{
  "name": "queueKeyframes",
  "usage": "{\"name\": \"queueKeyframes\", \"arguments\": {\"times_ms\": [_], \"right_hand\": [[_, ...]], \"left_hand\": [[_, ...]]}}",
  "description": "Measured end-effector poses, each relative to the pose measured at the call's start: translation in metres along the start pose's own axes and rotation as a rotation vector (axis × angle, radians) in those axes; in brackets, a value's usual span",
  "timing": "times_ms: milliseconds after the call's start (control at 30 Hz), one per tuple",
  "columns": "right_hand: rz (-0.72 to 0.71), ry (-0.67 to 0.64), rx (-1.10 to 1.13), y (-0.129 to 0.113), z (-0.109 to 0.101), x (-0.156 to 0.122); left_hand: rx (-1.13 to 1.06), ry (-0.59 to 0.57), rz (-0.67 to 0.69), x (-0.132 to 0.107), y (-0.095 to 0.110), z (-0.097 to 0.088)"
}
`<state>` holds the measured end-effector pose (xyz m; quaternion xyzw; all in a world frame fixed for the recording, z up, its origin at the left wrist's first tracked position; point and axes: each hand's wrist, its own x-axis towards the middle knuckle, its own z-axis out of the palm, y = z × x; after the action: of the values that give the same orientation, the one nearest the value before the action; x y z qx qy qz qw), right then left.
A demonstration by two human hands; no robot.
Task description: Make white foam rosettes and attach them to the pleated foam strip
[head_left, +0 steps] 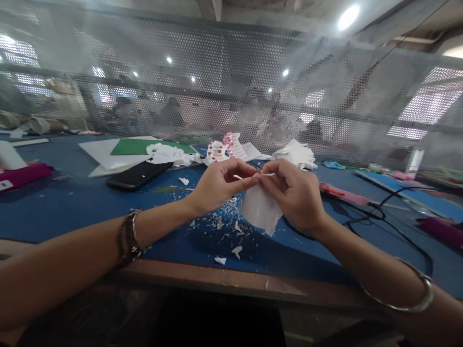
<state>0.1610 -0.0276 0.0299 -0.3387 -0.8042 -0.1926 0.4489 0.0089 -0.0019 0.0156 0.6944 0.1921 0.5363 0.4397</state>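
Observation:
My left hand [220, 185] and my right hand [294, 193] meet above the blue table top [72, 202], fingers pinched together. Between them they hold a small white sheet of paper or fabric [259, 208], which hangs down below my right hand. A thin white strip [267, 174] runs between the fingertips of both hands. Small white scraps [226, 224] lie scattered on the table right under my hands. A beaded bracelet is on my left wrist and a metal bangle on my right forearm.
A black phone [139, 174] lies left of my hands. Behind it are white and green sheets [141, 146], white stacks with pink dots [227, 147] and white paper piles [296, 154]. A pink tool with a black cable [365, 212] lies on the right. A perforated metal screen [231, 86] stands behind.

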Motion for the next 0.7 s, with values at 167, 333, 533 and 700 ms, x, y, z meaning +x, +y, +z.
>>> {"name": "queueKeyframes", "arguments": {"times_ms": [167,333,533,700], "right_hand": [[0.153,-0.021,0.241,0.0004,0.0004,0.0001],[0.322,-0.080,0.576,-0.0001,0.0001,0.0034],[0.404,-0.090,0.817,-0.0059,0.0013,0.0051],[0.453,-0.131,0.928,-0.0065,0.0004,0.0059]], "left_hand": [[-0.077,-0.013,0.018,0.0024,0.0016,-0.0022],[-0.245,-0.049,-0.020,0.0024,-0.0006,-0.0032],[-0.402,-0.071,-0.125,0.0018,0.0011,-0.0013],[-0.441,-0.108,-0.167,0.0008,0.0028,-0.0025]]}}
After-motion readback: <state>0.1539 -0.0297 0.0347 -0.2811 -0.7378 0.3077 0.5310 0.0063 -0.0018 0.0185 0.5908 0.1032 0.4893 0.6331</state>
